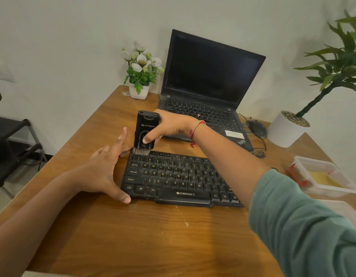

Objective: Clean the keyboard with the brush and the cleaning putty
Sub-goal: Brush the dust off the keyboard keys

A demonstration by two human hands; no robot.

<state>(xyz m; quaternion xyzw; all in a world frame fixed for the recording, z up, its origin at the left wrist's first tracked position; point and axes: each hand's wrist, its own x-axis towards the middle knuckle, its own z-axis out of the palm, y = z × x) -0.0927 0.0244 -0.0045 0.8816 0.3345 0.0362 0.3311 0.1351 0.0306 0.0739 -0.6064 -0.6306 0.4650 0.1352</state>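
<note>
The black plastic block-shaped brush (146,130) stands nearly upright with its short grey bristles pointing down, touching the far left corner of the black ZEBRONICS keyboard (173,176), about at the Esc key; its long axis runs from the keys up towards the wall, leaning slightly away from the person. The keyboard lies flat on the brown wooden table (133,236), its long axis running left to right, tilted a little so the right end sits nearer the person.

The right hand (169,124) is wrapped around the brush, thumb pressed on its front face and the fingers behind it. The left hand (105,170) is spread wide, holding nothing, thumb at the near left corner and fingertips at the far left edge of the keyboard, bracing it.

Risks, as I judge them: pressing too hard could splay the bristles or lever up a keycap; a sweep away from the person would fling crumbs (pale specks already dot the table) towards the open black laptop (207,86) just behind; if the left hand eases, the keyboard may skid under the stroke
</note>
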